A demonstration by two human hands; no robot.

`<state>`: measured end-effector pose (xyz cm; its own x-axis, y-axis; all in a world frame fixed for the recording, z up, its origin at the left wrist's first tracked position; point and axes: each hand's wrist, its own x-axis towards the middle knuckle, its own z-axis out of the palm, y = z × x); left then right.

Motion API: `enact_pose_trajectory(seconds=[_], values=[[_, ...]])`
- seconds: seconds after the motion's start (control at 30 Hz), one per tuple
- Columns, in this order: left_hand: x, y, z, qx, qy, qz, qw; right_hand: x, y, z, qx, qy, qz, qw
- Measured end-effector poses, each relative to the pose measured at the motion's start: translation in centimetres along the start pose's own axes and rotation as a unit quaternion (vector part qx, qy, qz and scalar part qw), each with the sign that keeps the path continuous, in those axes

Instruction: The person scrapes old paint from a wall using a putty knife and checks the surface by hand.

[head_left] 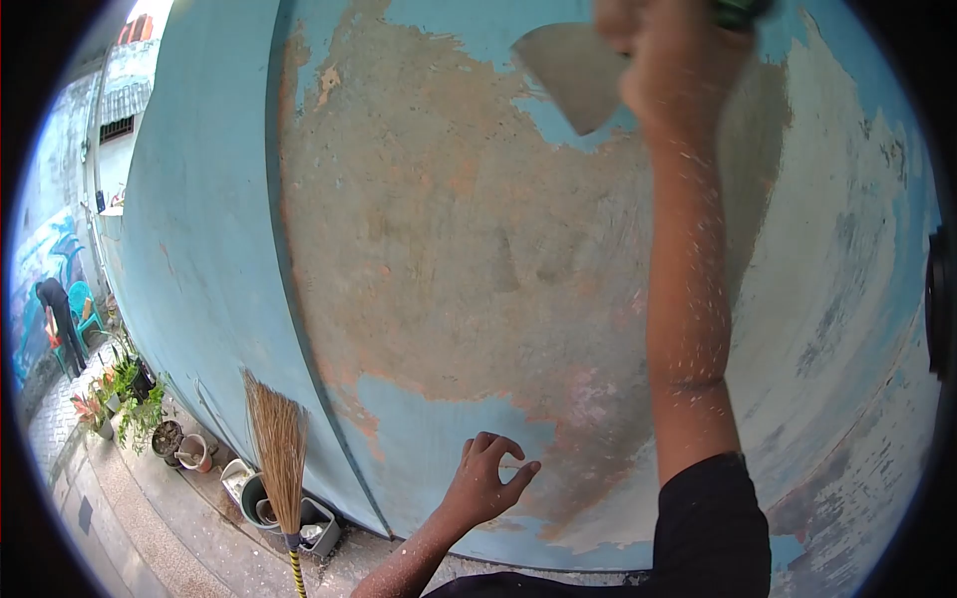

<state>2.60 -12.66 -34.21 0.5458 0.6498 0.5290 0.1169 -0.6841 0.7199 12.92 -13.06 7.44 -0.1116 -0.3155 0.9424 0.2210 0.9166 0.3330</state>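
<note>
High at the top right, my right hand (pixel 683 70) is wrapped round the dark green handle of a scraper. The scraper's wide triangular metal blade (pixel 576 75) lies against the wall (pixel 469 199), at an edge of blue paint beside bare grey-brown plaster. Lower down, my left hand (pixel 488 478) is raised before the wall with thumb and fingers curved apart, holding nothing. Pale flakes speckle my right forearm and a few are on my left arm.
A straw broom (pixel 277 439) stands upright at the lower left, before a bucket (pixel 255 498) and a grey bin (pixel 321 530). Potted plants (pixel 130 384) line the paved ground. Far left, a person (pixel 60 319) bends beside green chairs (pixel 84 304).
</note>
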Motion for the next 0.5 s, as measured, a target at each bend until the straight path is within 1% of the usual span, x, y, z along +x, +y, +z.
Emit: enact_pose_trajectory(seconds=[0.03,0.07,0.1,0.17,0.2,0.23,0.3,0.33,0.37,0.43,0.47,0.5], values=[[-0.2,-0.2,-0.1,-0.004,0.005,-0.012,1.0,0.1,-0.8,-0.2,0.036,0.008,-0.004,0.999],[-0.5,-0.4,-0.2,-0.005,0.003,-0.016,1.0,-0.6,1.4,0.2,-0.031,0.034,0.05,0.998],[-0.5,-0.7,-0.4,0.004,0.004,-0.015,1.0,-1.1,2.0,0.7,-0.032,0.034,0.053,0.998],[-0.4,-1.0,-0.7,0.014,0.009,-0.009,1.0,-1.3,2.8,1.2,-0.035,-0.01,0.091,0.995],[-0.7,-1.1,-1.0,0.01,0.013,-0.005,1.0,-0.9,2.5,1.1,-0.105,-0.03,-0.037,0.993],[-0.6,-1.2,-1.2,0.005,0.02,0.0,1.0,-0.7,1.7,1.3,-0.103,-0.029,-0.041,0.993],[-0.3,-1.5,-1.5,0.004,0.026,-0.009,1.0,-1.1,0.1,1.5,-0.026,0.004,-0.024,0.999],[-0.6,-1.6,-1.3,0.002,0.028,-0.02,0.999,-1.1,2.9,1.9,-0.154,-0.019,-0.13,0.979],[-0.9,-1.4,-1.3,0.0,0.025,-0.021,0.999,-1.5,4.0,0.5,-0.157,-0.02,-0.127,0.979],[-0.7,-0.9,-1.8,-0.001,0.015,-0.033,0.999,-1.3,2.0,0.8,-0.097,-0.047,-0.016,0.994],[-0.7,-1.1,-2.0,0.001,0.016,-0.031,0.999,-1.1,1.0,0.3,-0.012,-0.058,-0.016,0.998],[-0.5,-1.3,-2.0,-0.003,0.016,-0.027,0.999,-0.8,1.5,0.2,-0.011,-0.06,-0.021,0.998]])
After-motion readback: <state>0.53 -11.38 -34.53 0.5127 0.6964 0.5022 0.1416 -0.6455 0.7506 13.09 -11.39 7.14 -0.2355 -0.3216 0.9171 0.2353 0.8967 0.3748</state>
